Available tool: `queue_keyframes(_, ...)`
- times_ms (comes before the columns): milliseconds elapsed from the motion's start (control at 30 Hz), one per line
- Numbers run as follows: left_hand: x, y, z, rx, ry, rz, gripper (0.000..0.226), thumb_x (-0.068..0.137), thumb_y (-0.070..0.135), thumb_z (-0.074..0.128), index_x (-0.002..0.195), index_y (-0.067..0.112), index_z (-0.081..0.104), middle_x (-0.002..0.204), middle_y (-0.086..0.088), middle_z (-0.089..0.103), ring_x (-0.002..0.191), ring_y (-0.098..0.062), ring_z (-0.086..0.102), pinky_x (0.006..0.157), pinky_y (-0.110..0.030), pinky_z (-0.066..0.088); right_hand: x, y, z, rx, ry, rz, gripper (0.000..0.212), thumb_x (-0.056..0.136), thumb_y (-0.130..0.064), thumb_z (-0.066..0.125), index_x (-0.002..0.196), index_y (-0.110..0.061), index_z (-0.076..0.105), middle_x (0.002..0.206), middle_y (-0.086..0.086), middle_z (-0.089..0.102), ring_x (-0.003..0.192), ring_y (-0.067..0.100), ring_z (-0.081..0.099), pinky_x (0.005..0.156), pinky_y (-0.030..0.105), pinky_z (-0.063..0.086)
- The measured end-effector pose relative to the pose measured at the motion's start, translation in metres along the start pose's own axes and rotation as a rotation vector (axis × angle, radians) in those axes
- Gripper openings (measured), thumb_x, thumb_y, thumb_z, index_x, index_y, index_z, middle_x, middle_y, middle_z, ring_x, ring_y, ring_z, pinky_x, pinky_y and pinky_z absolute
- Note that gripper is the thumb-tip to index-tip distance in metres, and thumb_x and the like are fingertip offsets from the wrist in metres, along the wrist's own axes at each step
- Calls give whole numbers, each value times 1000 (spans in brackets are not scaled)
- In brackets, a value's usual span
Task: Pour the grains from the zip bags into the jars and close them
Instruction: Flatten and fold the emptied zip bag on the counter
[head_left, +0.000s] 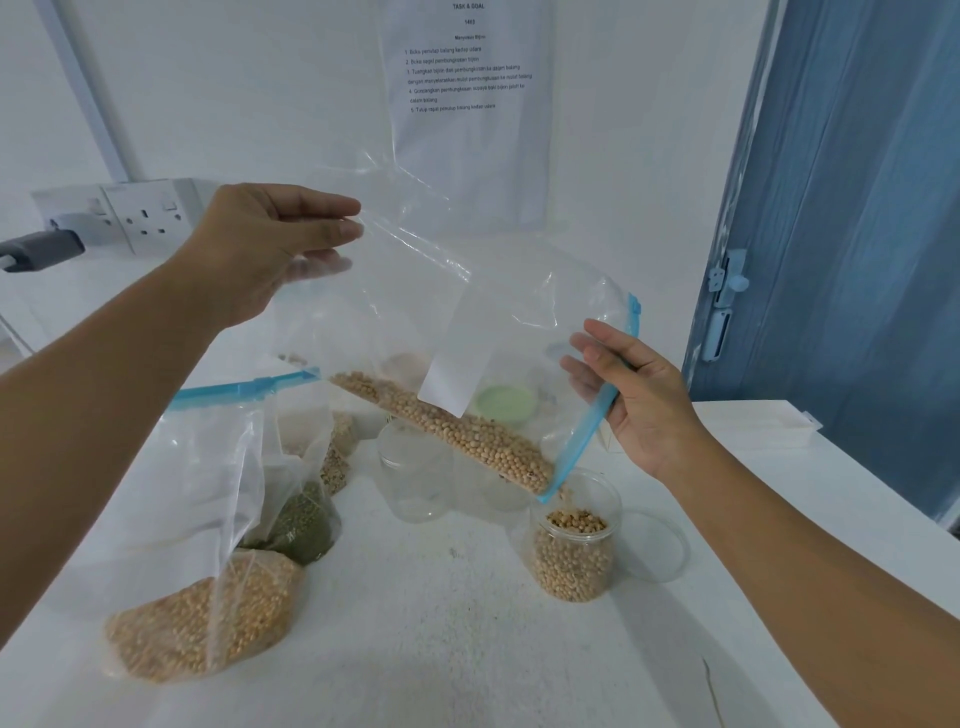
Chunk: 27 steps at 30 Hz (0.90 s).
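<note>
A clear zip bag (467, 312) with a blue zipper strip hangs tilted over the table, soybeans (457, 431) lying along its lower edge. My left hand (270, 244) pinches its raised bottom corner. My right hand (623, 389) grips the blue zipper edge, whose lower corner points into an open clear jar (574, 540) mostly filled with soybeans. A few beans are falling at the jar's mouth. The jar's clear lid (660, 545) lies just right of it.
A bag of yellow grains (202, 618) stands at front left, with a bag of green beans (306, 525) and other grain bags behind. Empty jars (415, 467) and a green lid (501, 405) sit behind the held bag. A wall socket (150, 213) is at back left.
</note>
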<state>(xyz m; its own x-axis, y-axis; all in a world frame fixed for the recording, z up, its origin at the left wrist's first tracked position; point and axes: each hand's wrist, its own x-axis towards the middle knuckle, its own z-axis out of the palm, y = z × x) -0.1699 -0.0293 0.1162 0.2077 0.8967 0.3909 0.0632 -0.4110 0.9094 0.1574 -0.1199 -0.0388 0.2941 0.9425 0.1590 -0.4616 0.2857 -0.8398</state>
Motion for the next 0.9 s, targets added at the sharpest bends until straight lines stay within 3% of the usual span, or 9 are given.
queue_keyframes(533, -1, 2, 1, 0, -2, 11, 30, 79, 5, 79, 109, 7, 76, 93, -10, 76, 79, -21, 63, 89, -35, 62, 0, 0, 0, 4, -9, -6, 38, 82, -11, 73, 120, -13, 74, 120, 7, 77, 105, 25, 76, 97, 36, 60)
queue_keyframes(900, -1, 3, 1, 16, 1, 8, 41, 74, 9, 81, 115, 4, 75, 100, -16, 76, 77, -19, 65, 91, -37, 62, 0, 0, -1, 11, -9, -4, 37, 84, -10, 73, 120, -14, 75, 121, 7, 76, 107, 26, 76, 92, 32, 61)
